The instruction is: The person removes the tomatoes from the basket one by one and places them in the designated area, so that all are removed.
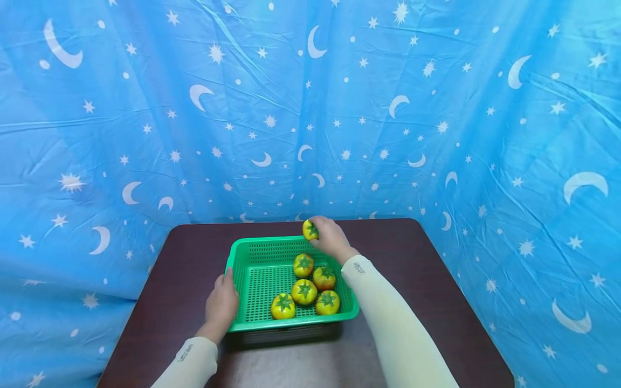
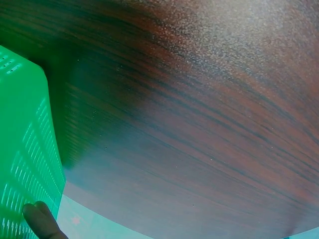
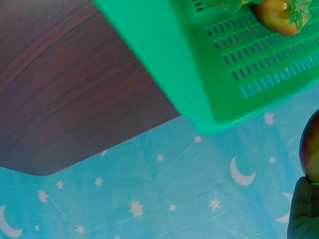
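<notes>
A green plastic basket (image 1: 257, 324) with slotted walls is over the table, casting a shadow under its near edge. My left hand (image 1: 222, 304) grips its left side; in the left wrist view, fingertips (image 2: 39, 218) lie against the slotted wall. Several yellow-and-red tomatoes (image 1: 304, 291) with green star-shaped tops sit in the basket's right half. Above the far rim, my right hand (image 1: 331, 236) holds another tomato (image 1: 309, 230) between thumb and fingers. The right wrist view catches only part of that held tomato (image 3: 311, 149) at the right edge.
The dark brown wooden table (image 1: 184, 280) reaches out on both sides of the basket, with rounded far corners. A blue curtain (image 1: 291, 108) printed with white moons and stars hangs behind the table and along both sides.
</notes>
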Demonstrator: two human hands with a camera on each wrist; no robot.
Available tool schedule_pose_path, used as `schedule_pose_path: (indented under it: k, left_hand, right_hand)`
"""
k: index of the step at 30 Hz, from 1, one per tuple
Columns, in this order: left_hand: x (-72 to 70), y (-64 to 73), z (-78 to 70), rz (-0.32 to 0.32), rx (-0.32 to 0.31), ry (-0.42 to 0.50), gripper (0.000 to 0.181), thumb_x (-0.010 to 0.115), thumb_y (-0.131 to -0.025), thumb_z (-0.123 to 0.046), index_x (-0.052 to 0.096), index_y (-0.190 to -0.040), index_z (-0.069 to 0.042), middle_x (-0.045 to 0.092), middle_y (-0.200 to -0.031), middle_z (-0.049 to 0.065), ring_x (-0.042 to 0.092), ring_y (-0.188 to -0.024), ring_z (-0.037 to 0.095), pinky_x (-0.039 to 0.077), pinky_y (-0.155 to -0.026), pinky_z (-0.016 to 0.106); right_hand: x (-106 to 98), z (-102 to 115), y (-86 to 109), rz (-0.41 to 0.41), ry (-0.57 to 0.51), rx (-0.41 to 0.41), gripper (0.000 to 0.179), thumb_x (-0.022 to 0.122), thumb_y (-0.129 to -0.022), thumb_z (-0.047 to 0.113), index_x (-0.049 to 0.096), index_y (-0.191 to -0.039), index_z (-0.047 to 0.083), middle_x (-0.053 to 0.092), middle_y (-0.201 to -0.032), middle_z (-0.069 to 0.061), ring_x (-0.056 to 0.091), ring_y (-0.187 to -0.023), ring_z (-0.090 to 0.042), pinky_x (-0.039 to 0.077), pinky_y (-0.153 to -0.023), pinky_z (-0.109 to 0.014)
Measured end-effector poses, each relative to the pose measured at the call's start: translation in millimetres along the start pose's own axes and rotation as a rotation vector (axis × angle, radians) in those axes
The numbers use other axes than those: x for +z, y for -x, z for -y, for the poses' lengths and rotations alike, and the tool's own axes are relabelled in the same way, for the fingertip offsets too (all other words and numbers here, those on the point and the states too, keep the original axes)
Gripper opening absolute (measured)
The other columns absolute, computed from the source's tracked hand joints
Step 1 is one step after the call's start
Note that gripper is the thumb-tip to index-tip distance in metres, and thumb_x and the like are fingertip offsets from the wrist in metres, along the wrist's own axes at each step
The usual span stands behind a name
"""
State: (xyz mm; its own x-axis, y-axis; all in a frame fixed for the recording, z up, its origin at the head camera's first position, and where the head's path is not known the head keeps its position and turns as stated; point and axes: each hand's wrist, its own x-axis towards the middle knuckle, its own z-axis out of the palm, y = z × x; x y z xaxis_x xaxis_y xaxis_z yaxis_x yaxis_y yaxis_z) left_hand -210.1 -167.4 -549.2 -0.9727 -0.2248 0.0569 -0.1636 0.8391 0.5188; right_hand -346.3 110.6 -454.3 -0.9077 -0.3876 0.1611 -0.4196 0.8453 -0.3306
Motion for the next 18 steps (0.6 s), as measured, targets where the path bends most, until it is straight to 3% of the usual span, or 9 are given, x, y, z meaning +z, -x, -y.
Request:
schedule_pose_path:
  k: [5,12,18]
  left_hand:
    - [1.1,0.6,-0.4,-0.004,0.001,-0.004,0.054,0.039,-0.106,-0.011,0.025,-0.157,0.001,0.047,-0.142,0.030,0.061,-0.113,0.044,0.051,-0.094,0.060]
    - [1.7,1.2,-0.4,-0.005,0.000,-0.024,0.056,0.041,-0.104,-0.007,0.026,-0.157,0.002,0.045,-0.144,0.031,0.060,-0.115,0.045,0.051,-0.095,0.060]
    - [0.9,0.6,-0.9,-0.011,-0.003,-0.020,0.055,0.040,-0.105,-0.009,0.025,-0.157,0.002,0.045,-0.143,0.031,0.061,-0.114,0.044,0.051,-0.094,0.060]
  right_hand:
    - [-5,-8,0.0,-0.027,-0.026,0.018,0.057,0.077,-0.088,0.016,0.054,-0.139,0.013,0.061,-0.138,-0.007,0.058,-0.122,-0.029,0.054,-0.098,-0.045]
    - [-10,-27,3.9,-0.076,-0.039,0.133,0.059,0.077,-0.088,0.013,0.053,-0.141,0.012,0.060,-0.138,-0.008,0.058,-0.123,-0.029,0.054,-0.099,-0.045]
    - [-14,-44,11.2,-0.118,-0.042,0.170,0.058,0.076,-0.088,0.012,0.053,-0.141,0.010,0.060,-0.139,-0.011,0.059,-0.123,-0.031,0.053,-0.100,-0.048]
